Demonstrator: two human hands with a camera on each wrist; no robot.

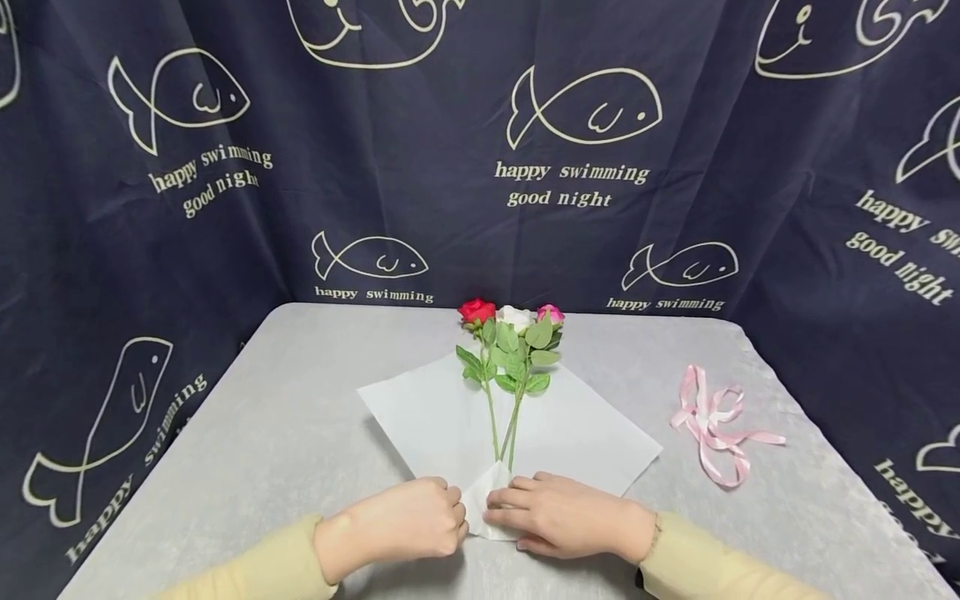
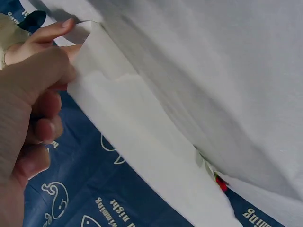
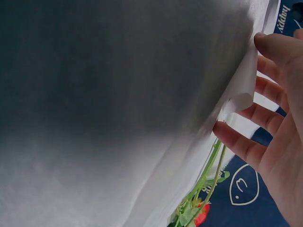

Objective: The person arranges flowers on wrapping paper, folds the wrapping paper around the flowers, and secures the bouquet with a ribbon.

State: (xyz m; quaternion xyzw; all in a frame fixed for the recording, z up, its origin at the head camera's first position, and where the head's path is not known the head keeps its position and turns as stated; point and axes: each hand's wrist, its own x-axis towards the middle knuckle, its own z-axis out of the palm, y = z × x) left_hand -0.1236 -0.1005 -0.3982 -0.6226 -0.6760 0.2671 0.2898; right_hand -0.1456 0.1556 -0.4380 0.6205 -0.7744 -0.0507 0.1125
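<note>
A white sheet of wrapping paper lies cornerwise on the table, its near corner folded up over the stem ends. Three artificial roses rest on it: a red rose, a white rose and a pink rose, their green stems crossing low down. My left hand has curled fingers and pinches the paper's near left edge between thumb and forefinger, as the left wrist view also shows. With fingers spread and nearly straight, my right hand presses on the folded corner. The stem ends are hidden under the fold.
A loose pink ribbon lies in loops on the table to the right of the paper. Grey cloth covers the table. Behind and at both sides hangs a dark blue curtain with fish drawings.
</note>
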